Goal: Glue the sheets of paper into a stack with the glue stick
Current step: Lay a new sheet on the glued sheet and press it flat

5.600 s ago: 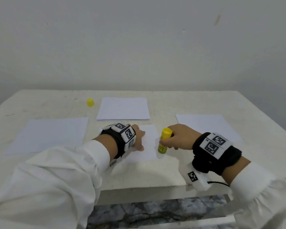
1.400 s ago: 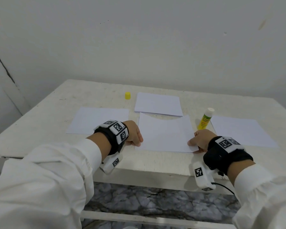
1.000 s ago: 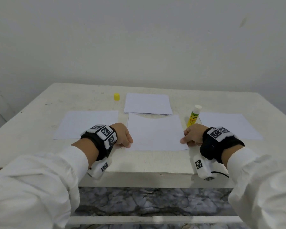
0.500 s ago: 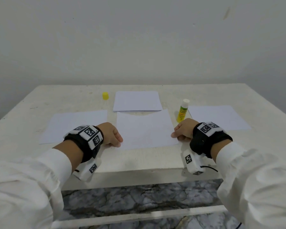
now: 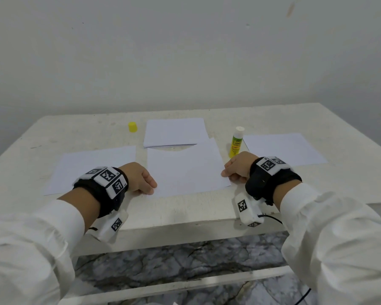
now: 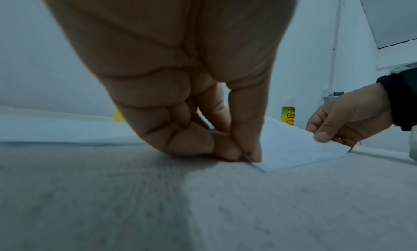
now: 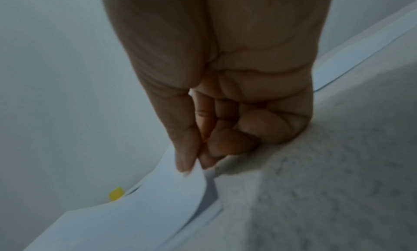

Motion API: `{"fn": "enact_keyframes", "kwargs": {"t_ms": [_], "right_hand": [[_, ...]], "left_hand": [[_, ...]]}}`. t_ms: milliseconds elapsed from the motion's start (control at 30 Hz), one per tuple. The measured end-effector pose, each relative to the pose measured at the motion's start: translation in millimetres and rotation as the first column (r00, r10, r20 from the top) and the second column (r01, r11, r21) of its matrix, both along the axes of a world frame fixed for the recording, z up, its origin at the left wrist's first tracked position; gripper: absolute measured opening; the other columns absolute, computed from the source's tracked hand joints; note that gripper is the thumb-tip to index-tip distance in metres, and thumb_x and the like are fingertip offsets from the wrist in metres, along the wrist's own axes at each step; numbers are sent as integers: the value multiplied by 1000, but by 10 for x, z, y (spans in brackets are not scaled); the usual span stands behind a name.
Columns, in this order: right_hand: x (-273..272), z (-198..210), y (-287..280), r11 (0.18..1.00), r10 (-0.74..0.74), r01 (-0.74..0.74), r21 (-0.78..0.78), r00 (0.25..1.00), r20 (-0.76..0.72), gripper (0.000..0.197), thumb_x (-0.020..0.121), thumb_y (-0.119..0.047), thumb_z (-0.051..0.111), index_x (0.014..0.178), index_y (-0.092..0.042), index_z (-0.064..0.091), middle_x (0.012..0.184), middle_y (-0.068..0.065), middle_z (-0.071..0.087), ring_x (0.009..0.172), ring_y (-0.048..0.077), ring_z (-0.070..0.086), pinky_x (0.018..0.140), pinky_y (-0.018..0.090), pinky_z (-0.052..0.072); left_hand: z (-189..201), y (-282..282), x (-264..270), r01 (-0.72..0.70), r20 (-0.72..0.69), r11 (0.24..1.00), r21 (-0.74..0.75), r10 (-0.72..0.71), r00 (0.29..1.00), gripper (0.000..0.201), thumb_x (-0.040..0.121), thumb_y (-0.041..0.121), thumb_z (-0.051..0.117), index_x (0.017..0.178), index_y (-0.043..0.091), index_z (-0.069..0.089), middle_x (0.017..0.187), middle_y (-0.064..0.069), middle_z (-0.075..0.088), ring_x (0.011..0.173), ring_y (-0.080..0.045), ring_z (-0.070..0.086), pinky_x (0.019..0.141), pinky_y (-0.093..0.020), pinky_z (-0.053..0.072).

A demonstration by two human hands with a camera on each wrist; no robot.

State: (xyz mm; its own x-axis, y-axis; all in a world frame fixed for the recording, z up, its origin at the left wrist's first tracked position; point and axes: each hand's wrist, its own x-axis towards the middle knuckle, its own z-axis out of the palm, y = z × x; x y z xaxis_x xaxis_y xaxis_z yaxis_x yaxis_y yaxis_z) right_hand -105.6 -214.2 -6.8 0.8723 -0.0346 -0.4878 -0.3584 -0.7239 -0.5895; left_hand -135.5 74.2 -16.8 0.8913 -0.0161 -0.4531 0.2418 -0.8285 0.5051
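The glue stick (image 5: 236, 143), earlier in the right hand (image 5: 238, 165), now stands uncapped on the bench (image 5: 185, 212) just right of the middle sheet (image 5: 185, 170). Both hands' grips pinch that sheet's near corners, left hand (image 5: 139, 177) too; gluing seems done, so placing it comes next.

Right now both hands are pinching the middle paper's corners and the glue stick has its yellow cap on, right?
Not quite. Both hands, left hand and right hand, do pinch the middle paper, but the glue stick is uncapped; the head view shows its yellow cap sitting apart on the table.
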Motion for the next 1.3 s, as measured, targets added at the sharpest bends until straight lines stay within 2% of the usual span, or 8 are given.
{"fn": "enact_keyframes", "kwargs": {"t_ms": [467,633,900,1000,1067,1167,1233,1300], "right_hand": [[-28,20,21,991,85,-87,-98,996,-17,14,85,-15,69,84,-9,56,79,9,59,61,17,48,59,23,38],[-39,41,42,976,141,-143,-166,990,-27,16,85,-19,69,91,-7,60,89,12,61,81,24,52,64,23,39],[-18,25,60,968,153,-154,-199,988,-19,19,84,-19,70,96,-6,63,91,10,63,85,22,55,90,32,47],[-8,3,60,967,145,-141,-214,989,1,15,80,-16,73,90,-10,63,84,6,65,75,19,59,74,28,54],[-19,18,86,958,153,-145,-246,988,14,21,79,-16,72,98,-12,64,90,5,66,73,17,61,60,24,50],[-58,66,195,874,238,-215,-435,971,0,51,86,-19,68,129,-3,47,126,12,56,114,27,56,93,33,48],[-69,95,308,820,316,-283,-497,949,-19,55,88,-19,64,135,-3,41,135,13,50,123,28,50,102,34,42],[-74,103,466,730,436,-393,-559,898,-61,55,89,-27,63,136,-6,44,138,11,47,126,27,45,105,35,40]], "left_hand": [[26,-11,-18,-3,1,1000,0,3,1000,13,76,8,77,84,17,72,51,7,60,50,-8,53,48,-8,43],[24,-13,-13,6,1,1000,6,-6,1000,12,76,8,78,82,18,72,54,6,61,49,-7,53,48,-8,42],[-9,7,8,19,6,1000,9,-19,1000,13,75,9,78,81,20,72,57,6,61,51,-7,54,51,-10,43],[-13,7,19,37,12,999,19,-37,999,15,76,9,78,87,18,72,61,4,61,53,-8,54,54,-12,44],[-14,4,46,79,6,996,40,-79,997,26,77,9,77,100,17,68,65,3,60,57,-11,55,59,-17,44],[-7,-4,86,117,-21,986,115,-116,993,49,79,17,77,122,26,56,85,-1,63,75,-14,61,68,-20,48],[-8,2,106,185,-41,944,274,-181,983,69,81,30,75,140,32,41,119,-3,60,108,-19,58,93,-26,45],[-24,28,145,226,-78,906,357,-213,974,83,81,41,72,148,33,26,139,-3,47,127,-22,47,106,-30,37]]}}
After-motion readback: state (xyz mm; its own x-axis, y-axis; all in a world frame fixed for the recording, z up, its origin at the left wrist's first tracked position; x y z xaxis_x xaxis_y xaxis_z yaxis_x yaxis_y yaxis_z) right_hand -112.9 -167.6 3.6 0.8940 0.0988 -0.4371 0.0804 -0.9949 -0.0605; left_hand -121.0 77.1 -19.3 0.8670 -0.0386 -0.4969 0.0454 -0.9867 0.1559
